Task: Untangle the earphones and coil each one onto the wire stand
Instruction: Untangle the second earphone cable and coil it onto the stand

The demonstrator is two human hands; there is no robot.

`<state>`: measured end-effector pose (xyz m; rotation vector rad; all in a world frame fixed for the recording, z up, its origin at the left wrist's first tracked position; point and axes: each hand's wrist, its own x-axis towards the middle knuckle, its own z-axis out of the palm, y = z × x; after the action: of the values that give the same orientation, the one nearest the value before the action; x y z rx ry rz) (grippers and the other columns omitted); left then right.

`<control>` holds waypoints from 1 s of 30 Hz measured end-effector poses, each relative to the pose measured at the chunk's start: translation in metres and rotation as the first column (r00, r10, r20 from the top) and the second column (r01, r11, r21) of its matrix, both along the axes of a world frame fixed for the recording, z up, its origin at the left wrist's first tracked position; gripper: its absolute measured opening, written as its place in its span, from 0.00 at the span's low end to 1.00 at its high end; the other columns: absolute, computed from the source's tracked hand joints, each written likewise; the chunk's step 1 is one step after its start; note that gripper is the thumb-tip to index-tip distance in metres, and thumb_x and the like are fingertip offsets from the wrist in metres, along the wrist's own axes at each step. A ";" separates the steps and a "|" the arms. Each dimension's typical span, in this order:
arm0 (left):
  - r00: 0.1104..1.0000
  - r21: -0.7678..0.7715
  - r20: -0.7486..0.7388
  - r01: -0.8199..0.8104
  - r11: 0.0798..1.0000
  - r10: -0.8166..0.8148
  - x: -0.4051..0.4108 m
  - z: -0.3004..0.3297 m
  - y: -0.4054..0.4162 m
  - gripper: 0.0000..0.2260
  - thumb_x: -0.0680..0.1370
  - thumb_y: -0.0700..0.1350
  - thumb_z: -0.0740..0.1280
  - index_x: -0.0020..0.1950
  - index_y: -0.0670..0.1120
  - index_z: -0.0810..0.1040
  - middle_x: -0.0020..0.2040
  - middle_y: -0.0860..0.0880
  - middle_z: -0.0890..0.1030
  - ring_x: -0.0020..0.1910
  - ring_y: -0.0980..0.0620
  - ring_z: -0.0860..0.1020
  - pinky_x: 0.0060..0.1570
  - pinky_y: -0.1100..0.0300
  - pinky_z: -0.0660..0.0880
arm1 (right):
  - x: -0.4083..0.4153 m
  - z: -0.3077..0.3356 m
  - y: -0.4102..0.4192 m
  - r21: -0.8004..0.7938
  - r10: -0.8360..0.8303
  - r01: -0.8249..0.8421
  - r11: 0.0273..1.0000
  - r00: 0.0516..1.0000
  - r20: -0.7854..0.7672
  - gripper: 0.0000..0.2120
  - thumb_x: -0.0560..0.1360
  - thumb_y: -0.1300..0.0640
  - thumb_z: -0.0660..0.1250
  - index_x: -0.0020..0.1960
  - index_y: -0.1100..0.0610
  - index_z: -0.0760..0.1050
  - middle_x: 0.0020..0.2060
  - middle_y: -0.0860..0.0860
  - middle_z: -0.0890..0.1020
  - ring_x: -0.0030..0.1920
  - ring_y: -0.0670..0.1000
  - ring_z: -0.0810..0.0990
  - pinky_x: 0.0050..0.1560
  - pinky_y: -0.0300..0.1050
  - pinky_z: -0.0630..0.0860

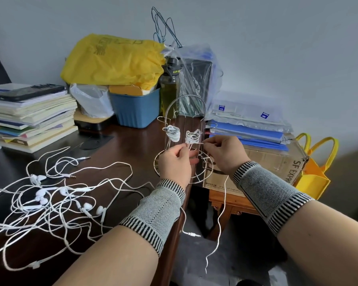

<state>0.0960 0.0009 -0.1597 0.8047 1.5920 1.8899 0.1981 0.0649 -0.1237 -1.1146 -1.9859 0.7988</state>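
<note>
A silver wire stand (186,112) with a round base stands near the dark table's right edge. One white earphone coil (172,133) hangs on its left hook. A second coil (193,136) sits on the middle hook. My left hand (176,163) pinches the cable just below that second coil. My right hand (223,153) pinches the same white cable to the coil's right, and its loose tail (221,215) hangs down past the table edge. A tangle of several white earphones (50,201) is spread over the table at the left.
Behind the stand are a blue bin (135,109), a yellow bag (114,58) and a dark bottle (170,87). A book stack with a phone (29,116) lies at the left. Folders on a cardboard box (277,159) sit at the right, beside a yellow tote (314,178).
</note>
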 end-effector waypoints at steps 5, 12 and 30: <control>0.992 -0.071 -0.126 0.002 0.997 -0.011 -0.001 -0.002 -0.001 0.11 0.78 0.42 0.66 0.58 0.44 0.82 0.45 0.46 0.85 0.42 0.47 0.84 0.48 0.49 0.82 | -0.007 0.002 0.002 -0.001 0.023 -0.023 1.000 1.000 0.008 0.09 0.77 0.62 0.64 0.45 0.51 0.80 0.32 0.44 0.77 0.26 0.41 0.70 0.27 0.32 0.66; 0.971 -0.142 -0.222 0.061 0.988 -0.092 -0.003 -0.003 0.000 0.06 0.79 0.39 0.66 0.52 0.44 0.82 0.44 0.47 0.85 0.38 0.52 0.83 0.40 0.55 0.82 | -0.007 0.002 0.008 0.058 0.040 -0.046 0.997 0.994 0.102 0.10 0.77 0.63 0.63 0.46 0.51 0.80 0.33 0.40 0.76 0.28 0.40 0.70 0.30 0.33 0.66; 0.709 -0.439 -0.657 -0.083 0.895 -0.257 -0.025 0.012 -0.011 0.15 0.78 0.54 0.65 0.37 0.49 0.83 0.28 0.52 0.79 0.32 0.52 0.78 0.31 0.62 0.70 | -0.006 -0.001 0.007 0.176 -0.002 -0.028 0.984 0.986 0.170 0.10 0.78 0.61 0.63 0.51 0.52 0.83 0.40 0.45 0.80 0.28 0.39 0.72 0.30 0.30 0.66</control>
<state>0.0713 -0.0097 -0.1472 1.4659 2.2632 1.0819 0.1920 0.0721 -0.1242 -1.0957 -2.1599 0.5353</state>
